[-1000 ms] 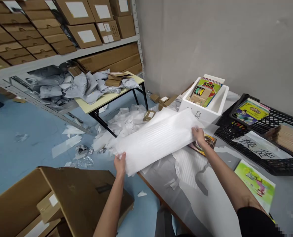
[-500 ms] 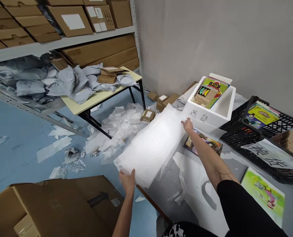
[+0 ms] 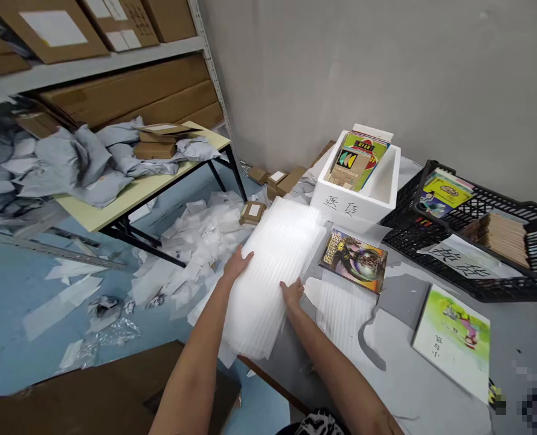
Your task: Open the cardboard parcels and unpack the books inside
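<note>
Left hand [image 3: 238, 264] and right hand [image 3: 292, 292] flank the white foam sheets [image 3: 272, 266] at the edge of the grey table [image 3: 515, 338]; whether they pinch or merely press, I can't tell. Uneven pressure could send slippery-looking layers to the floor [image 3: 5, 326].

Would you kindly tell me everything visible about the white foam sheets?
The white foam sheets look thin, soft and faintly ribbed, stacked with uneven edges. They lie at the edge of the table, far end near the white box. The left hand touches their left side, the right hand their right.
</note>
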`<state>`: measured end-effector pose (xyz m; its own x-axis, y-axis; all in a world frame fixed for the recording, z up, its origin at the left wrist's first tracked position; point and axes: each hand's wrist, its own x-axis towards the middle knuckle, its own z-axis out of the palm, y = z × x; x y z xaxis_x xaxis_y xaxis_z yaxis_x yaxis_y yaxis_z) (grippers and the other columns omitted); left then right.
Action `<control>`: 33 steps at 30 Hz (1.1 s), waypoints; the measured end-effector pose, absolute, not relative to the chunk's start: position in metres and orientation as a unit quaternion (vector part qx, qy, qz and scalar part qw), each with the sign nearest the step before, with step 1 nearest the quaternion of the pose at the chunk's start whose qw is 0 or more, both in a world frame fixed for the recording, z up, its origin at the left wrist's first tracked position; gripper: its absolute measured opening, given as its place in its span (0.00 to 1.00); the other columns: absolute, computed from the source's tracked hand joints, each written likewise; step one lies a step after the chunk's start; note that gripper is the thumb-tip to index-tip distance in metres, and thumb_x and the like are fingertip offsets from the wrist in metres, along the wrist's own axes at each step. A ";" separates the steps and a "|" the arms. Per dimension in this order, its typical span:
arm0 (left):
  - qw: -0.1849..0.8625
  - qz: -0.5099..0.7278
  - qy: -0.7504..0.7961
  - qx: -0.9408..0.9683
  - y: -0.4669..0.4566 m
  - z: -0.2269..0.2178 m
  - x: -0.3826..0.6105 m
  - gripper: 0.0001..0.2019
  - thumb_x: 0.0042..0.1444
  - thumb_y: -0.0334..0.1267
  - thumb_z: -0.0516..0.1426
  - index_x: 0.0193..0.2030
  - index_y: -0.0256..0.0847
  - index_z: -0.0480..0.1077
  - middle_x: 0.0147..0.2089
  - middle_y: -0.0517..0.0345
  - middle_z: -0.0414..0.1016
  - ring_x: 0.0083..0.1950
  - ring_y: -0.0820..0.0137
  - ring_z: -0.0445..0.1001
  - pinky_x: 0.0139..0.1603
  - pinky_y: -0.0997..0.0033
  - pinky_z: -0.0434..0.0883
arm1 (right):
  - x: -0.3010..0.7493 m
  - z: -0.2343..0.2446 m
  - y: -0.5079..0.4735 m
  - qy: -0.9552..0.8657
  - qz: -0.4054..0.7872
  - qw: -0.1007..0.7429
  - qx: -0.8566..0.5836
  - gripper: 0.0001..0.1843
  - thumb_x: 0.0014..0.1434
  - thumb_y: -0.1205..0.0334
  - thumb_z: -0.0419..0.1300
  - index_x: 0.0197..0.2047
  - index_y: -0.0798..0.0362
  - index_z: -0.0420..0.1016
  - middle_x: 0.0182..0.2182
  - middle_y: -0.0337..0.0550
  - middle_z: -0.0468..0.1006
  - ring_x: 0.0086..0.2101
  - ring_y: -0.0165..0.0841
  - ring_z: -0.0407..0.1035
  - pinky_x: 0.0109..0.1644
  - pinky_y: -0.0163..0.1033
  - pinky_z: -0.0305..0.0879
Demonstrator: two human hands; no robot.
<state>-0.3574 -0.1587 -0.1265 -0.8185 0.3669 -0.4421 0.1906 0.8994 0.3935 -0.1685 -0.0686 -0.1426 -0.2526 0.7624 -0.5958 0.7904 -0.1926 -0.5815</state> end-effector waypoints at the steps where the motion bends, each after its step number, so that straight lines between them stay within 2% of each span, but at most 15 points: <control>1: 0.253 0.146 0.944 0.156 -0.157 -0.127 -0.357 0.34 0.58 0.57 0.47 0.66 0.39 0.53 0.62 0.37 0.62 0.61 0.47 0.64 0.55 0.48 0.62 | -0.172 -0.144 -0.071 0.626 -0.479 0.009 0.615 0.43 0.51 0.56 0.58 0.65 0.63 0.49 0.60 0.68 0.59 0.59 0.54 0.55 0.57 0.55 0.55; 6: 0.182 0.084 0.951 0.236 -0.154 -0.130 -0.341 0.28 0.59 0.47 0.48 0.63 0.34 0.58 0.58 0.39 0.65 0.59 0.52 0.65 0.55 0.56 0.63 | -0.176 -0.144 -0.072 0.607 -0.514 -0.016 0.606 0.41 0.48 0.54 0.62 0.63 0.59 0.57 0.55 0.61 0.67 0.56 0.50 0.62 0.56 0.51 0.58; 9: 0.180 0.087 0.942 0.268 -0.155 -0.133 -0.330 0.28 0.60 0.44 0.47 0.64 0.31 0.56 0.58 0.39 0.65 0.58 0.54 0.65 0.54 0.60 0.64 | -0.171 -0.144 -0.075 0.601 -0.525 -0.002 0.603 0.41 0.48 0.52 0.62 0.63 0.58 0.57 0.57 0.60 0.65 0.57 0.50 0.60 0.57 0.51 0.57; 14: 0.061 0.070 0.959 0.268 -0.156 -0.142 -0.320 0.34 0.59 0.47 0.47 0.68 0.31 0.47 0.64 0.36 0.58 0.61 0.49 0.60 0.57 0.52 0.61 | -0.172 -0.147 -0.084 0.592 -0.531 0.029 0.606 0.45 0.50 0.51 0.60 0.66 0.63 0.51 0.63 0.67 0.54 0.62 0.53 0.50 0.59 0.57 0.51; 16: 0.073 0.057 0.950 0.298 -0.153 -0.145 -0.316 0.34 0.60 0.47 0.46 0.69 0.31 0.47 0.63 0.36 0.59 0.61 0.49 0.59 0.57 0.50 0.60 | -0.173 -0.150 -0.088 0.593 -0.538 0.037 0.598 0.47 0.49 0.49 0.61 0.66 0.64 0.50 0.62 0.69 0.54 0.61 0.54 0.51 0.59 0.57 0.52; 19: 0.081 0.048 0.944 0.316 -0.147 -0.143 -0.308 0.32 0.60 0.46 0.47 0.68 0.32 0.49 0.60 0.35 0.63 0.59 0.48 0.61 0.55 0.48 0.61 | -0.164 -0.151 -0.085 0.602 -0.546 0.037 0.581 0.47 0.48 0.49 0.62 0.66 0.62 0.51 0.61 0.66 0.57 0.60 0.53 0.54 0.59 0.56 0.52; 21: 0.035 0.071 0.952 0.296 -0.142 -0.136 -0.300 0.33 0.58 0.45 0.49 0.68 0.30 0.51 0.63 0.32 0.59 0.60 0.46 0.59 0.56 0.45 0.58 | -0.147 -0.148 -0.067 0.628 -0.533 0.012 0.567 0.46 0.48 0.52 0.62 0.66 0.61 0.51 0.63 0.64 0.54 0.62 0.52 0.49 0.61 0.56 0.48; 24: -0.008 0.181 0.931 0.317 -0.126 -0.119 -0.274 0.29 0.57 0.43 0.51 0.63 0.30 0.58 0.65 0.32 0.55 0.63 0.45 0.55 0.60 0.43 0.54 | -0.104 -0.136 -0.006 0.723 -0.440 -0.101 0.523 0.40 0.50 0.58 0.60 0.65 0.60 0.54 0.65 0.62 0.49 0.65 0.49 0.43 0.64 0.53 0.44; 25: 0.011 0.239 0.912 0.333 -0.116 -0.115 -0.260 0.27 0.57 0.43 0.50 0.61 0.31 0.61 0.63 0.34 0.58 0.63 0.48 0.56 0.61 0.44 0.55 | -0.088 -0.131 0.021 0.741 -0.400 -0.139 0.521 0.38 0.51 0.60 0.59 0.64 0.57 0.55 0.65 0.59 0.49 0.64 0.48 0.43 0.63 0.53 0.45; 27: 0.103 0.376 0.864 0.319 -0.090 -0.110 -0.225 0.20 0.57 0.40 0.50 0.54 0.34 0.66 0.55 0.39 0.66 0.58 0.54 0.63 0.60 0.50 0.59 | -0.056 -0.123 0.075 0.703 -0.339 -0.168 0.602 0.35 0.50 0.61 0.59 0.61 0.57 0.59 0.62 0.59 0.56 0.62 0.49 0.49 0.62 0.52 0.49; 30: 0.288 0.549 0.777 0.108 -0.039 -0.118 -0.170 0.13 0.51 0.37 0.58 0.43 0.39 0.68 0.46 0.49 0.71 0.48 0.63 0.71 0.54 0.59 0.66 | -0.021 -0.121 0.138 0.647 -0.320 -0.171 0.671 0.32 0.49 0.60 0.58 0.58 0.62 0.61 0.56 0.65 0.63 0.59 0.53 0.55 0.59 0.53 0.53; 33: 0.346 0.564 0.749 0.007 0.012 -0.136 -0.137 0.08 0.48 0.36 0.60 0.34 0.39 0.65 0.33 0.56 0.71 0.36 0.69 0.73 0.42 0.66 0.71 | -0.009 -0.131 0.166 0.617 -0.343 -0.164 0.688 0.26 0.46 0.61 0.58 0.50 0.60 0.68 0.45 0.59 0.73 0.52 0.50 0.64 0.54 0.49 0.59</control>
